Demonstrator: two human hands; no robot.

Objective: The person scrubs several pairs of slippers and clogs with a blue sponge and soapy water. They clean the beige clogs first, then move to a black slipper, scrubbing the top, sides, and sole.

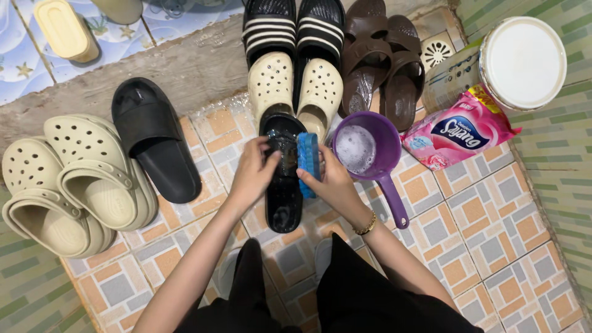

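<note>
Scrub step in hand: left hand (251,176) grips the wet black slide sandal (284,176) by its strap edge, fingers curled around it, holding it down on the tiled floor (493,228) just in front of the knees. Right hand (333,182) is closed around a blue scrub brush (308,161), pressed edge-on against the sandal's right side near the strap. Sandal shines wet with some suds on the strap.

Purple dipper (364,151) with soapy water sits just beside the right hand, handle pointing back toward the person. Pink detergent pouch (459,134) lies right of it, white-lidded tub (521,61) behind that.

Other footwear around:
- matching black slide (154,139) to the left, apart
- cream clogs (68,185) at far left
- second cream clog pair (296,89) just behind the sandal, touching or nearly so
- black striped slides (295,28) and brown sandals (382,61) further back

Judgement: mid-scrub on this sandal. Next stroke needs the left grip firm so the wet sandal doesn't skid, and brush bristles turned flat onto the footbed.
</note>
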